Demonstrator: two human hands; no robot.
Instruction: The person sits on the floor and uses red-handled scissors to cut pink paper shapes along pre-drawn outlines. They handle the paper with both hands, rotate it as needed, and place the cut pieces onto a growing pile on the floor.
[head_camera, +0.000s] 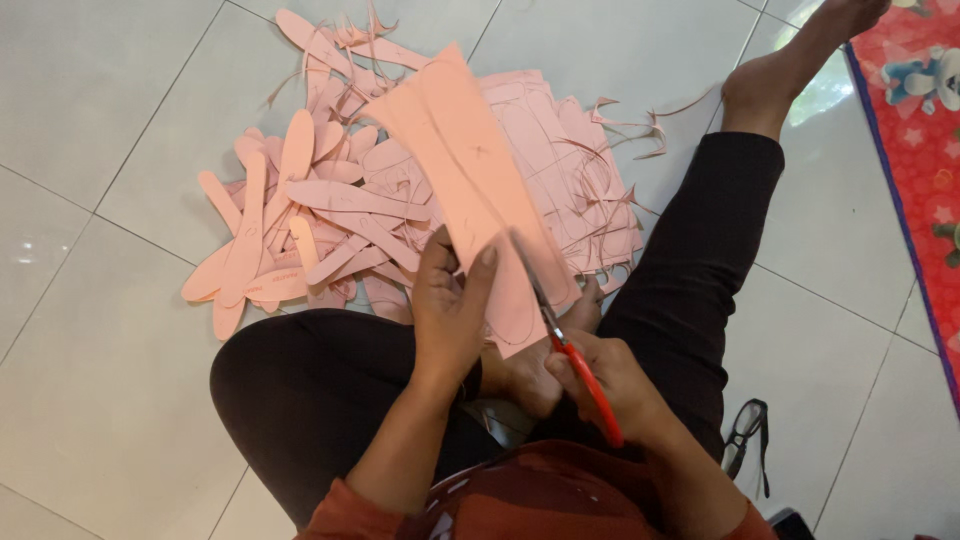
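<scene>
The left hand (450, 310) is gripping the lower edge of a large pink foam sheet (470, 180) marked with drawn outlines, fingers closed around it and thumb lying up its face, and is holding it tilted up above the lap. The right hand (610, 385) is closed around the handles of a pair of red-handled scissors (565, 345), whose metal blades are lying partly open against the sheet's lower right edge. Beyond the sheet, a pile of pink sole-shaped foam cut-outs (290, 230) is lying on the pale tiled floor (110, 380), next to a stack of flat pink sheets (570, 190) with thin curled pink offcuts (640, 130) around it. The person is sitting on the floor in black trousers, one bare foot stretching toward a red patterned mat (915, 120). A pair of dark-framed glasses (745, 430) is resting on the tiles just beside the right leg
</scene>
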